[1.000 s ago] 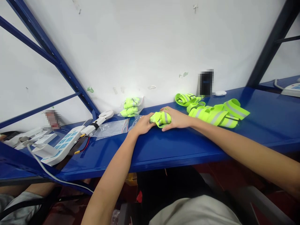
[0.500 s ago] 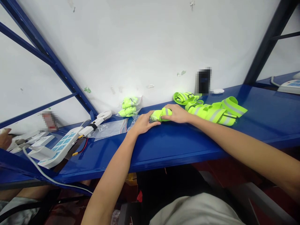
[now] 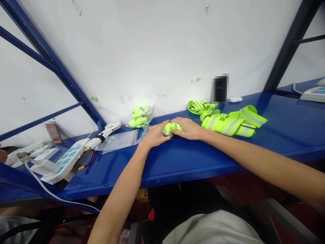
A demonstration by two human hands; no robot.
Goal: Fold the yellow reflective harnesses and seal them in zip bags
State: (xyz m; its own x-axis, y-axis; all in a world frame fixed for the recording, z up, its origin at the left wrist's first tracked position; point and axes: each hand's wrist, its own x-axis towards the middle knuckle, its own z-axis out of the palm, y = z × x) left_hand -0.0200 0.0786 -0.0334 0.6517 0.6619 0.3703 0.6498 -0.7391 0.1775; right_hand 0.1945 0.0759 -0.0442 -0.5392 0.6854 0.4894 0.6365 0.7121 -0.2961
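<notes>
Head view: left hand (image 3: 154, 135) and right hand (image 3: 187, 128) meet around a rolled fluorescent reflective strap (image 3: 175, 126) over the blue tabletop (image 3: 177, 159). Each grip is narrow, curled on the roll. Clear film seems to cover its left end. Judged step: bagging the roll. Next move likely calls for left steadying film, right pressing inward. Bagged rolls (image 3: 139, 121) lie nearby.

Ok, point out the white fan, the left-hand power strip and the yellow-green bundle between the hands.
White fan (image 3: 113, 126): head view, on its round head.
Power strip (image 3: 66, 159): head view, mid socket face.
Yellow-green bundle (image 3: 175, 126): head view, on its exposed top.
</notes>
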